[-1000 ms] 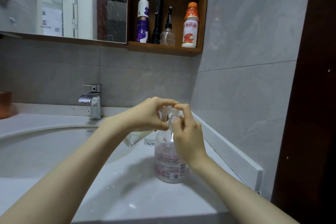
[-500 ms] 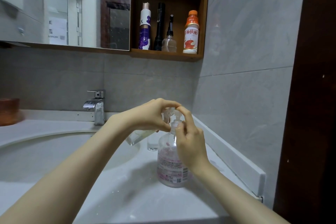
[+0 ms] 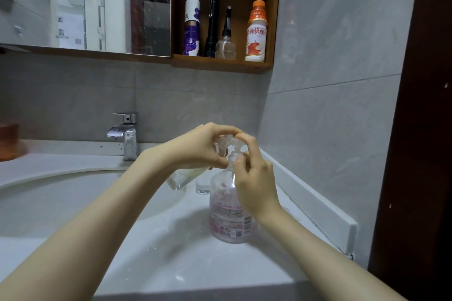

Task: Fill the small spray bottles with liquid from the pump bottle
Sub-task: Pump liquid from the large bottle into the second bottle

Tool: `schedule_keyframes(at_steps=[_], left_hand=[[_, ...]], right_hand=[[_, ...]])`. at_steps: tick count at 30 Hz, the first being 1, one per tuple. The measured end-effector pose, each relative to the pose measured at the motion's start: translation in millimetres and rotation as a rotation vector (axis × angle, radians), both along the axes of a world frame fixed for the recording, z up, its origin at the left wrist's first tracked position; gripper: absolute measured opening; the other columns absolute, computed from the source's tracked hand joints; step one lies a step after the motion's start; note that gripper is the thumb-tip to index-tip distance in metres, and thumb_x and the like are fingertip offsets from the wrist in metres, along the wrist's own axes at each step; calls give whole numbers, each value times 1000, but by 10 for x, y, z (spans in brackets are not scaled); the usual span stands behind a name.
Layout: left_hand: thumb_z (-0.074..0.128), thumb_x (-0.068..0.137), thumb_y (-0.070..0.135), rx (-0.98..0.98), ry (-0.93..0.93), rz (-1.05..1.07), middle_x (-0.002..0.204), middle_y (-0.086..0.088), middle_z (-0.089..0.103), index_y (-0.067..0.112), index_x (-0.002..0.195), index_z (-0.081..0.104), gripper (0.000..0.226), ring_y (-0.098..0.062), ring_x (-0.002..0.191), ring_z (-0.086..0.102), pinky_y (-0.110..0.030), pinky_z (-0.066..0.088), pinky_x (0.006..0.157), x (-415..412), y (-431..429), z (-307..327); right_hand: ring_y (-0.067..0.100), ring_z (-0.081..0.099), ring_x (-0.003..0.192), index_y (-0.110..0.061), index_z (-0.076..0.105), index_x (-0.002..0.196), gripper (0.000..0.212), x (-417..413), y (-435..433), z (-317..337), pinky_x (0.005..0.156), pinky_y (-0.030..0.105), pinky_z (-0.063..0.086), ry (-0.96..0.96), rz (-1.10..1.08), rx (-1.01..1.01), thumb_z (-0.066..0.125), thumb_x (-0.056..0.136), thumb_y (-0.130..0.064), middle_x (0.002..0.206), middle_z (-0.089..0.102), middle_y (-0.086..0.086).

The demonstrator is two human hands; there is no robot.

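A clear pump bottle [image 3: 228,217] with a pink printed label stands on the white counter to the right of the basin. My left hand [image 3: 195,149] reaches in from the left, and its curled fingertips pinch the clear pump head [image 3: 226,142] at the top. My right hand [image 3: 254,178] comes from the right, thumb and fingers curled round the pump's neck just under the head. A small clear bottle [image 3: 182,177] sticks out tilted from beneath my left hand; how it is held is hidden. A second small clear container [image 3: 202,186] stands upright behind the pump bottle.
The white basin [image 3: 73,203] fills the left, with a chrome tap [image 3: 126,134] at its back. A raised white ledge [image 3: 318,208] runs along the right wall. A wooden shelf [image 3: 220,62] above carries several bottles and a black torch. An orange-brown container [image 3: 8,140] sits far left.
Both hands have stayed on the pump top with much the same grip. My view has shifted slightly, so the bottle and shelf sit lower in the picture.
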State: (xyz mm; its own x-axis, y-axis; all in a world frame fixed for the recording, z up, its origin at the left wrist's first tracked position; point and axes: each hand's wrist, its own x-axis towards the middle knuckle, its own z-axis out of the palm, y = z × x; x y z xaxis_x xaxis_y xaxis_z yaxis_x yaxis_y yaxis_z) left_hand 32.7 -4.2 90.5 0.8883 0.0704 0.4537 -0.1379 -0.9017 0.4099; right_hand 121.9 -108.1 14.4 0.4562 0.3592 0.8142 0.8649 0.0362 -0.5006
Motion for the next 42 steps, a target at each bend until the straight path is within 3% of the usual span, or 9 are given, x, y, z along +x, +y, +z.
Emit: schedule_keyframes(at_steps=[5, 8, 16, 27, 35, 42], left_hand=[[64, 72, -2, 26, -5, 21, 48, 19, 53, 27, 119, 59, 55, 0, 42, 45, -12, 37, 51, 28, 4, -79], [64, 73, -2, 40, 1, 28, 48, 20, 53, 27, 119, 59, 55, 0, 43, 45, -11, 36, 50, 30, 1, -102], [67, 71, 4, 64, 26, 21, 56, 13, 56, 34, 114, 59, 52, -4, 49, 51, -20, 47, 54, 6, 12, 34], [66, 70, 4, 61, 17, 19, 56, 13, 57, 37, 110, 58, 53, -8, 50, 54, -22, 49, 56, -5, -11, 33], [66, 72, 4, 0, -10, 1, 52, 17, 55, 28, 117, 59, 52, -1, 46, 48, -22, 45, 55, -8, -16, -16], [64, 71, -2, 36, -34, 50, 48, 16, 52, 28, 120, 60, 57, 2, 43, 46, -11, 37, 50, 2, -12, -104]], right_hand=[[18, 40, 49, -29, 50, 103, 24, 50, 10, -3, 52, 40, 38, 12, 9, -1, 38, 83, -26, 49, 41, -1], [19, 41, 50, -32, 49, 105, 24, 53, 5, -50, 53, 40, 38, -1, -1, -1, 37, 85, -27, 48, 40, -3], [13, 39, 47, -42, 44, 123, 51, 19, -9, -40, 50, 33, 33, -23, -10, -10, 21, 78, -46, 49, 42, -7], [13, 40, 49, -41, 46, 126, 44, 4, -15, -26, 54, 38, 38, -11, -19, -20, 31, 85, -31, 51, 43, -6], [13, 37, 46, -40, 49, 120, 40, 5, -13, -15, 51, 37, 35, -5, -2, -1, 33, 85, -29, 47, 37, -4], [18, 40, 48, -41, 43, 99, 22, 48, 17, -3, 52, 38, 37, -21, -3, -19, 35, 83, -28, 47, 40, -4]])
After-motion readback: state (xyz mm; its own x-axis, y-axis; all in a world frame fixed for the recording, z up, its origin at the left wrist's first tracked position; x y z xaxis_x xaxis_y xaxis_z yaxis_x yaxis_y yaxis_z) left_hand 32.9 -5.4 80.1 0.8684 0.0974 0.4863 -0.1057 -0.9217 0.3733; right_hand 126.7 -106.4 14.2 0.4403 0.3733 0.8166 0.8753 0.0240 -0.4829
